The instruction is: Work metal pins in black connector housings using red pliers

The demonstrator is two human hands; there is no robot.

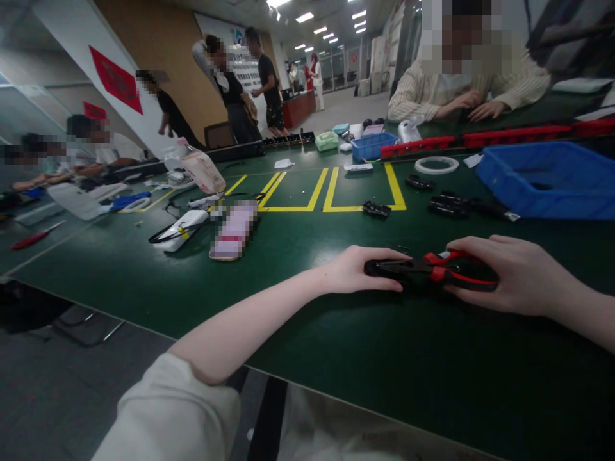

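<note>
My right hand is closed around the red and black handles of a pair of pliers, whose jaws point left. With thumb and fingers, my left hand grips a small black part low over the green table. The jaws of the pliers reach over that part; whether they clamp it I cannot tell. A thin dark pin lies just beyond my left fingers.
Black parts lie beside a blue bin at the right. A phone, a white power bank and a bottle stand left of centre. Yellow tape marks the table. Across it sits a person.
</note>
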